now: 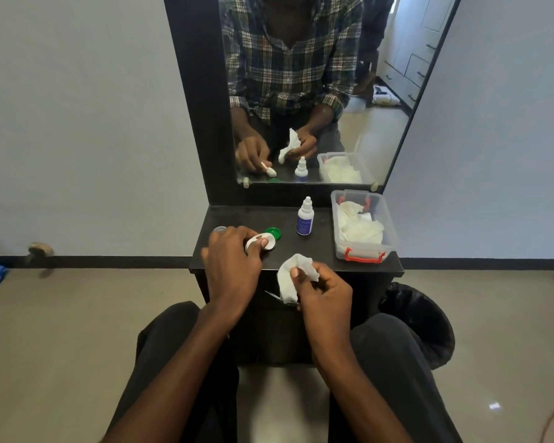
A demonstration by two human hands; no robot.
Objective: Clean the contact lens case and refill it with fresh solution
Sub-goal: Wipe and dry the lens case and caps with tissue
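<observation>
Gripping crumpled tissue (296, 276) in right hand (325, 294), pinching white lens case (260, 242) in left hand (232, 266), left of solution bottle (305, 217). Judged step: wiping dry. Next: refill from bottle, then green cap (273, 232) beside case
</observation>
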